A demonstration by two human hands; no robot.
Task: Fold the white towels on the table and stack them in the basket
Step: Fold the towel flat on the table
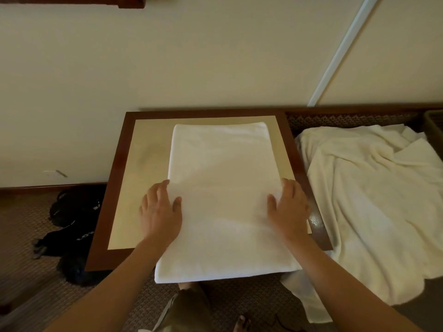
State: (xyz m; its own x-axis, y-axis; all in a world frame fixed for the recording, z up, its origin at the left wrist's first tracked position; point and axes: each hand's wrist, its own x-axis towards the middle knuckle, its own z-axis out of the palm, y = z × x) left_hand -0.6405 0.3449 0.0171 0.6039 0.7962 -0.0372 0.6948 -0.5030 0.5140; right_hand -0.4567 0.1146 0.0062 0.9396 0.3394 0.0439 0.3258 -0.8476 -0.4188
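Observation:
A white towel (223, 188), folded into a long rectangle, lies on the small wooden table (119, 178) and its near end hangs over the table's front edge. My left hand (160, 212) rests at the towel's left edge with the thumb on top of the cloth. At the towel's right edge sits my right hand (288, 207), fingers spread over the cloth and thumb on top. Whether either hand's fingers reach under the edge is hidden. To the right, a heap of unfolded white towels (374, 212) lies spread out. A dark basket (434, 130) shows at the far right edge.
The table stands against a cream wall. A black bag (72, 226) lies on the patterned carpet to the table's left. My legs and feet show below the table's front edge.

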